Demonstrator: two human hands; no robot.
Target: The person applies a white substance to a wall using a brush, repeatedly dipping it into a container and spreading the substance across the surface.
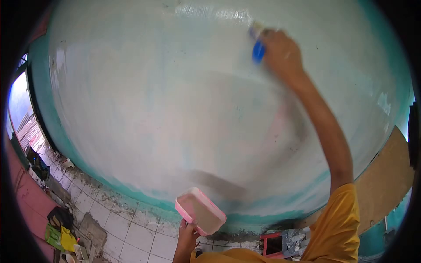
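High on the whitish wall (175, 96), my right hand (280, 50) is closed round the blue handle of a paintbrush (258, 51). The brush head, blurred, is at the wall just below a wet, shiny streak of paint. Low in the view, my left hand (187, 232) grips the near edge of a pink rectangular tray (184, 213). Pale paint covers the inside of the tray, which is held away from the wall's lower part.
Green paint borders the wall. White floor tiles (116, 228) lie below, with bags (68, 239) and rubble at the left. A brown board (386, 171) leans at the right. A red stool-like object (274, 245) stands near my body.
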